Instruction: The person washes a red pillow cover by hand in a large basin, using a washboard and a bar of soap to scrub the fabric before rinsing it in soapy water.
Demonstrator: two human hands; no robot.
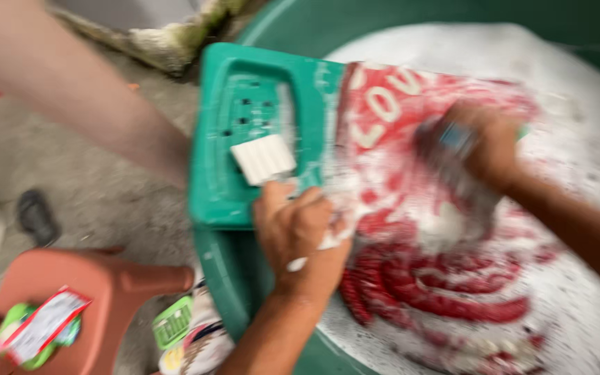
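Red cloth lies lengthwise along the washboard, seemingly under both hands.

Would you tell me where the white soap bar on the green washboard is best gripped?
Grip the white soap bar across its two long sides, coming from above. It lies flat and free in the recessed tray of the green washboard, just above the left hand, so probably only its top and edges can be reached.

A washboard lies across the tub's rim at nine o'clock, a soap bar on it. The cloth spreads from the board into the suds at three o'clock. A stool stands at seven o'clock, packets on it.
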